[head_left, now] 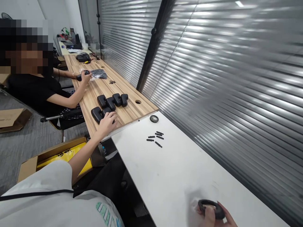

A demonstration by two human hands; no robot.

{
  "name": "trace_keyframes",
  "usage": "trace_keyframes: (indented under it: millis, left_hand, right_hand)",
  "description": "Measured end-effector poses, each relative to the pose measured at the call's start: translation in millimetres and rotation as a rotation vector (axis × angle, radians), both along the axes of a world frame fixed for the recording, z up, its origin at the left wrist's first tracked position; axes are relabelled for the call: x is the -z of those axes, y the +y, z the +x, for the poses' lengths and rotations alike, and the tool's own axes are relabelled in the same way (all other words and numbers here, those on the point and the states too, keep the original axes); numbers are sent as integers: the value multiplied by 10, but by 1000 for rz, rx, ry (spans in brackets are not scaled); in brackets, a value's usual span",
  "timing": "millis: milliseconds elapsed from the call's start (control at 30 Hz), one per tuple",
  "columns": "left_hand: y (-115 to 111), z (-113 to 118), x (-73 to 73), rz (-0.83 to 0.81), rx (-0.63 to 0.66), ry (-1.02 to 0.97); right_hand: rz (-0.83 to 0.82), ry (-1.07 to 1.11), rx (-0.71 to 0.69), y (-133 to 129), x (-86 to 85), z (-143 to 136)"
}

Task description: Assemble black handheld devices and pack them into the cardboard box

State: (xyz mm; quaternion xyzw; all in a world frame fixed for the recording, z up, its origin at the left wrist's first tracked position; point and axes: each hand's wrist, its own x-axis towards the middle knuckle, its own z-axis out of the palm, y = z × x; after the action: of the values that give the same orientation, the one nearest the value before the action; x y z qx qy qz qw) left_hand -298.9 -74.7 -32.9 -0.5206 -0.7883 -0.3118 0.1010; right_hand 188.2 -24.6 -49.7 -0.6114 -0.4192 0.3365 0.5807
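Observation:
My left hand (pixel 107 124) reaches out over the wooden table, its fingers curled over a black L-shaped piece (pixel 106 111) that they partly hide. More rounded black L-shaped pieces (pixel 110 103) lie close around it in a loose cluster. At the bottom right, my right hand (pixel 214 217) grips a thick black ring (pixel 211 206) just above the white table, with fingers through and around it. A flat black ring (pixel 154 119) lies at the white table's far end. Nearer to me are several small black pins (pixel 158 136).
A co-worker (pixel 35 85) sits at the left, handling a black piece (pixel 83 75) beside a plastic bag (pixel 99 73). The wooden table (pixel 139 112) meets the white table (pixel 180 164). Blinds (pixel 224 78) run along the right. An open carton (pixel 30 168) stands on the floor.

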Motion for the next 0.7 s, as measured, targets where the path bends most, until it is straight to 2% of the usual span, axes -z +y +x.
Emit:
trace_keyframes:
  millis: [200,367,533,700]
  left_hand:
    - [29,-78,44,-58,-4,-21]
    - [9,-139,87,-101,17,-29]
    - [-53,-71,44,90,88,-103]
    - [-219,337,-187,323,218,-281]
  right_hand:
    - [-37,22,5,36,190,115]
    - [-59,71,50,10,209,64]
    - [-26,40,-4,-45,181,2]
    - [-10,-38,-53,-152,133,-23]
